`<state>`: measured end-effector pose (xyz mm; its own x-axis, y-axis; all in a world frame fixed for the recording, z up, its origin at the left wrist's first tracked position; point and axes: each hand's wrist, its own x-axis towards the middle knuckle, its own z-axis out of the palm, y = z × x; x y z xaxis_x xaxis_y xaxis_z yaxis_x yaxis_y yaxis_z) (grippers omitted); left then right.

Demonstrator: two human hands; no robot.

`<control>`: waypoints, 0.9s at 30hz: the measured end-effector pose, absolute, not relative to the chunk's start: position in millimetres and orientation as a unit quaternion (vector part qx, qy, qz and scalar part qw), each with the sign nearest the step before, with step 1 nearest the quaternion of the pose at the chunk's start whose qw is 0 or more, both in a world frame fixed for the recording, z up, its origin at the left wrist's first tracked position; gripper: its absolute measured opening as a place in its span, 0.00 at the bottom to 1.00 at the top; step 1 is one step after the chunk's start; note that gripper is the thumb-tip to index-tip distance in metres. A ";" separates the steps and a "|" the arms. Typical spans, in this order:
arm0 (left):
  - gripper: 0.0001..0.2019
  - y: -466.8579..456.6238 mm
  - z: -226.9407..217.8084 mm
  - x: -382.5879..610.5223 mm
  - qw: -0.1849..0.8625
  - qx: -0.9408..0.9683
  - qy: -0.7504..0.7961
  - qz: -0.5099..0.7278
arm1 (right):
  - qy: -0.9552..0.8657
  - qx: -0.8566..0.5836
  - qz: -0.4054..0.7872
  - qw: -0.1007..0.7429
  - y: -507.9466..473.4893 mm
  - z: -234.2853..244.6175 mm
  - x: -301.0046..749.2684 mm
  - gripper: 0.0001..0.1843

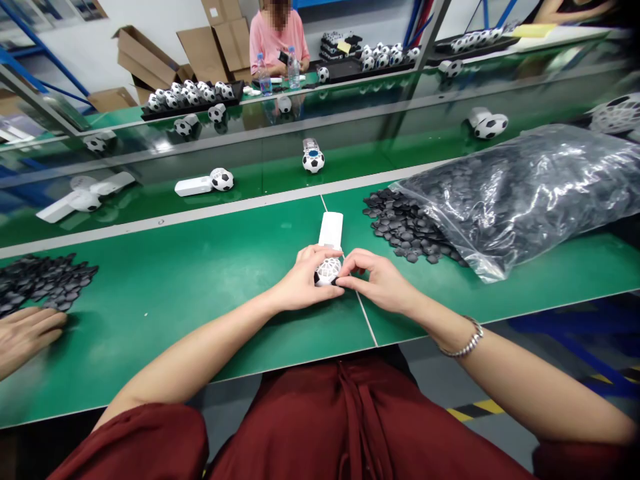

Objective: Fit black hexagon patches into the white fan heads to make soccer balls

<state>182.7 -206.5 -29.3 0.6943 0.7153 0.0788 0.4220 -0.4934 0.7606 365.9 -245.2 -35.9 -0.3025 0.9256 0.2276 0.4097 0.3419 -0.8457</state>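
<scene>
Dark red clothing (310, 427) sits nearest, below the green worktop (200, 267). Over that surface, the left hand (306, 277) is clamped around a white-and-black ball (329, 269), a white strip (331, 229) extending beyond it. At the ball's right side, the right hand (377, 281) brings thumb and forefinger close together (whether they grip the black patch (335, 281) there, I cannot tell).

Plastic ball (329, 268), glossy plastic bag (540, 193), matt pieces (410, 230).
</scene>
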 end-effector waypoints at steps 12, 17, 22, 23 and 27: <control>0.24 -202.6 -33.8 175.1 0.418 0.829 0.322 0.183 | -0.646 -0.446 0.472 0.401 -242.2 -46.1 356.7 0.08; 0.23 -206.4 -34.3 177.0 0.401 0.839 0.317 0.187 | -0.637 -0.442 0.494 0.394 -241.7 -45.2 358.4 0.09; 0.21 -210.7 -34.6 180.4 0.377 0.841 0.335 0.195 | -0.642 -0.453 0.473 0.399 -243.3 -50.7 353.4 0.10; 0.21 -210.4 -34.3 180.8 0.376 0.842 0.335 0.194 | -0.647 -0.456 0.463 0.399 -243.4 -51.3 352.6 0.10; 0.22 -208.1 -31.9 182.4 0.386 0.843 0.329 0.180 | -0.692 -0.495 0.365 0.378 -241.3 -47.0 368.6 0.10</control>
